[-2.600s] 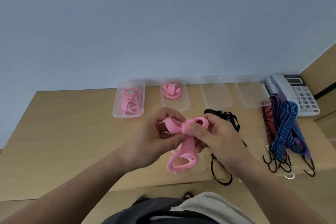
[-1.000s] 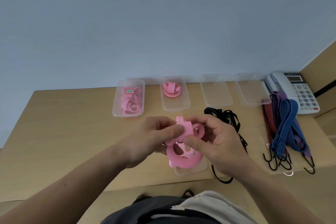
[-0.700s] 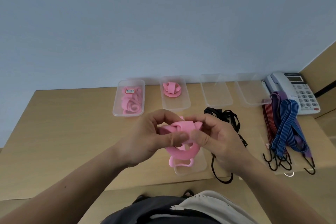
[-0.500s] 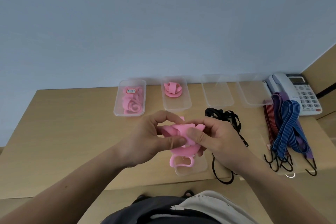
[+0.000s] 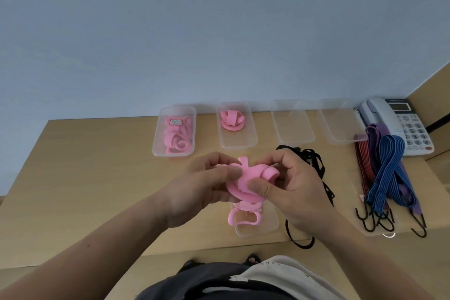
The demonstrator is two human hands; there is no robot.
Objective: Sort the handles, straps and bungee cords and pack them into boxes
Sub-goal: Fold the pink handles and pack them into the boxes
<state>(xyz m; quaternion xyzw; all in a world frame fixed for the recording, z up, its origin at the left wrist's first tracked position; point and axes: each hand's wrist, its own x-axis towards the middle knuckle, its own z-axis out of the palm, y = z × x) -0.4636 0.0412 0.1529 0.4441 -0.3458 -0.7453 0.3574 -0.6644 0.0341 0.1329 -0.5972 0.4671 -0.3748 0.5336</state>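
Both forearms are reaching in from the near edge of the table (image 5: 85,178) and meeting at mid-desk, wrists angled inward, the hands raised a little above the wood. The left hand (image 5: 204,185) is curling round the handle (image 5: 250,175) from one side, thumb lying across its top; the right hand (image 5: 292,190) is pinching it from the other, thumb pressing the front of the fold and the fingers arching over the back. The handle is a soft, matte pink band, rubbery-looking, doubling over on itself between the two grips, with one short end sticking up and a rolled lip showing by the right fingers. Its wide lower loop is hanging out beneath the hands, dangling over a clear, thin-walled near box (image 5: 267,226) just under the grip. Beyond the grip, four more clear rounded boxes are standing in a row against the wall: the left box (image 5: 155,136) is holding a heap of pink coils with a small label on them, the next box (image 5: 238,140) is holding one folded pink piece, and the two boxes (image 5: 292,129) to the right of those are showing only bare plastic. Just past the right hand, flat black straps (image 5: 314,161) are trailing in a loose tangle toward the table's near edge. Well off to the right of the grip, striped woven cords (image 5: 387,170) in blue, purple and red are lying bunched, their dark wire hooks pointing toward the person, partly overlapping a pale desk phone (image 5: 399,122).
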